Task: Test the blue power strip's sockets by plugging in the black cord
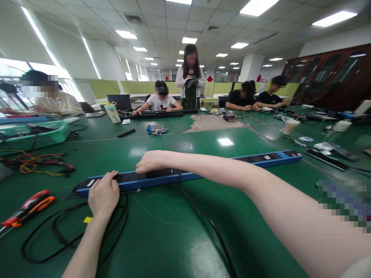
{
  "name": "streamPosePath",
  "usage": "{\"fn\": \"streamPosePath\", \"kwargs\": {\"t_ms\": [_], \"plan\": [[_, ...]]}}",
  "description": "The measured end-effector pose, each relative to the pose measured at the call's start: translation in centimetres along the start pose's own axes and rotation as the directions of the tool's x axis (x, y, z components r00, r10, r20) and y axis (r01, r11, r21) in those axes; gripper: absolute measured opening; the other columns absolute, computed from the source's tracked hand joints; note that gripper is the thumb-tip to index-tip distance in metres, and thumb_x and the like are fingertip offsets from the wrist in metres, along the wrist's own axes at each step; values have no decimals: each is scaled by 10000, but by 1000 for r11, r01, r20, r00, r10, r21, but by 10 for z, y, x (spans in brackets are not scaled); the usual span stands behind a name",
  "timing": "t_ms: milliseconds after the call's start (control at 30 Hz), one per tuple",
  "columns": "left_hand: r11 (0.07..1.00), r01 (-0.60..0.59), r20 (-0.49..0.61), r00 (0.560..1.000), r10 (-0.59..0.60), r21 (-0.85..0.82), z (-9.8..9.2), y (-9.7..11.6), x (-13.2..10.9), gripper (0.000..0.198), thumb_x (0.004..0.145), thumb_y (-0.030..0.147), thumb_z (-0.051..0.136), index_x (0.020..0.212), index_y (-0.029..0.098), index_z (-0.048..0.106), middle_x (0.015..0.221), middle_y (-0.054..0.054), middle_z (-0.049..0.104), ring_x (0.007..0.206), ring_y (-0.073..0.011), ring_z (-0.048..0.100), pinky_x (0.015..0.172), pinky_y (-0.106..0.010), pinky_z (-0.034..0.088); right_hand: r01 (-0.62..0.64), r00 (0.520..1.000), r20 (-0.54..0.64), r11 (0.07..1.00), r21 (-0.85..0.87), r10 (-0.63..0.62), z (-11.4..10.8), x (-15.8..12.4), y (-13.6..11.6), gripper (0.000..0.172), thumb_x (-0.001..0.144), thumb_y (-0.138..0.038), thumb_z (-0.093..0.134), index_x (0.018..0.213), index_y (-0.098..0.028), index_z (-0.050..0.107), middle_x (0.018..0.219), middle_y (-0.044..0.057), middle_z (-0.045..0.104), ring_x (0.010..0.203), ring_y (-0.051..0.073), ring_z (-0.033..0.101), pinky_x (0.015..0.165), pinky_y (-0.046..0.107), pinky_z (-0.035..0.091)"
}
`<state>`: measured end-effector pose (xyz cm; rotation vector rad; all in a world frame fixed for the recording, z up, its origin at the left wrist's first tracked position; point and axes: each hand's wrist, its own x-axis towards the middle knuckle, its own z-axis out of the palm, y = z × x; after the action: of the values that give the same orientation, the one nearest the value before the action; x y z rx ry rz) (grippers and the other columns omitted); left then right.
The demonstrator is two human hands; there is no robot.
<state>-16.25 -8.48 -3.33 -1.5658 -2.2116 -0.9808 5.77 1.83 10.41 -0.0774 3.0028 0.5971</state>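
Observation:
A long power strip (153,180) with a blue body and black socket face lies across the table in front of me. My left hand (103,193) grips its left end, fingers bent over the top. Further along, my right hand (152,161) is closed above the sockets, its forearm crossing over the strip. Whatever its fingers hold, if anything, is hidden behind the knuckles. A black cable (203,213) runs from the strip's middle toward me. More black cable (37,260) lies looped around my left forearm, with a yellow tag (87,219) beside it.
Left of my arm are red and orange-handled tools (33,208), bundled coloured wires (31,162) and a green basket (55,135). Gloves (157,129), a short black bar (126,133) and a cup (113,113) lie beyond the strip. Several people sit or stand around the table.

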Motion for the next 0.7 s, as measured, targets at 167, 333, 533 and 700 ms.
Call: {"fn": "streamPosePath", "kwargs": {"t_ms": [167, 333, 533, 700], "plan": [[1000, -26, -23, 999, 26, 7, 3, -3, 0, 451, 1028, 240, 417, 1364, 187, 712, 1453, -100, 696, 1373, -253, 618, 1245, -422, 363, -113, 983, -146, 993, -16, 110, -19, -28, 15, 158, 1056, -97, 512, 1122, -196, 616, 1219, 105, 727, 1090, 205, 696, 692, 289, 478], [999, -32, -2, 999, 32, 18, 5, -7, 1, 440, 1031, 231, 435, 1381, 164, 693, 1477, -98, 681, 1367, -251, 614, 1241, -430, 346, -248, 866, -331, 896, 369, 375, -73, -79, 26, 181, 1046, -227, 589, 1219, -220, 536, 1212, 62, 708, 1030, 204, 663, 761, 284, 468], [999, -44, -9, 999, 44, 21, 8, -10, 1, 441, 1030, 231, 443, 1392, 176, 691, 1488, -90, 675, 1369, -254, 612, 1239, -427, 338, -43, 793, -356, 628, 777, 495, -85, -137, -6, 200, 1005, -308, 633, 1140, -188, 547, 1015, 29, 692, 906, 151, 625, 751, 256, 470], [997, -64, -26, 998, 65, 32, 9, -10, 0, 447, 1023, 222, 441, 1387, 163, 694, 1474, -108, 683, 1349, -258, 626, 1228, -427, 353, -213, 596, -176, 366, 906, 783, -52, -169, -27, 203, 963, -322, 591, 1114, -187, 588, 759, -45, 607, 665, 114, 533, 623, 229, 400]]}}
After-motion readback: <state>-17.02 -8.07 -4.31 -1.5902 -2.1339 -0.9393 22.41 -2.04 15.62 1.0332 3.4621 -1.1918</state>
